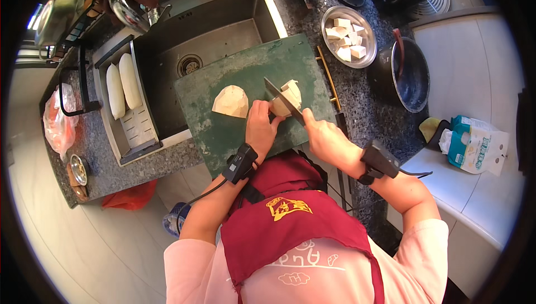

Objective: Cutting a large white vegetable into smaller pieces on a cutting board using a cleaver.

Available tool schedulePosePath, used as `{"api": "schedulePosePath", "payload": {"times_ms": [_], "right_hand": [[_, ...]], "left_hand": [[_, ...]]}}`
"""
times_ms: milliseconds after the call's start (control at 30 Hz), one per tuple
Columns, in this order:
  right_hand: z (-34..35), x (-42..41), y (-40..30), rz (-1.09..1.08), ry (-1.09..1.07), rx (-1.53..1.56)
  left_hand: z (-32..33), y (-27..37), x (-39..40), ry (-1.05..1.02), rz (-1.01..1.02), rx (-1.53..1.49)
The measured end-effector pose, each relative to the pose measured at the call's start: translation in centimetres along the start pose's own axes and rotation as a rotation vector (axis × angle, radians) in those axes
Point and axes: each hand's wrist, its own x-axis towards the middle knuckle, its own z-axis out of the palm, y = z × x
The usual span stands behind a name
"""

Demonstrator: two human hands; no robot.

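Observation:
My right hand (pixel 330 139) grips a kitchen knife (pixel 276 92) by its handle, with the blade angled up and to the left. The blade lies across a pale peeled root vegetable (pixel 281 107), and a cut part of it shows on the blade's right side. Fingertips of my left hand (pixel 260 126) press the near left side of that piece. Left of this hand rests a larger peeled root chunk (pixel 231 102), which looks domed. Both pieces sit on a worn green cutting board (pixel 201 115) that partly covers the sink.
A metal bowl (pixel 325 38) of cut pale chunks stands beyond the board's right corner, next to a dark pot (pixel 379 73). Two long peeled white vegetables (pixel 130 81) lie in a drain tray over the sink (pixel 222 40). A tissue pack (pixel 473 144) sits at right.

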Motion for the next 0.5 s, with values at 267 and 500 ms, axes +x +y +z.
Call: {"api": "schedulePosePath", "payload": {"times_ms": [267,500], "right_hand": [[5.7,1.3,2.1,0.072,0.092,0.049],[4.0,-0.1,1.2,0.021,0.140,0.072]], "left_hand": [[-0.2,0.3,0.5,-0.036,-0.078,-0.093],[-0.4,-0.1,0.7,0.053,0.056,0.101]]}}
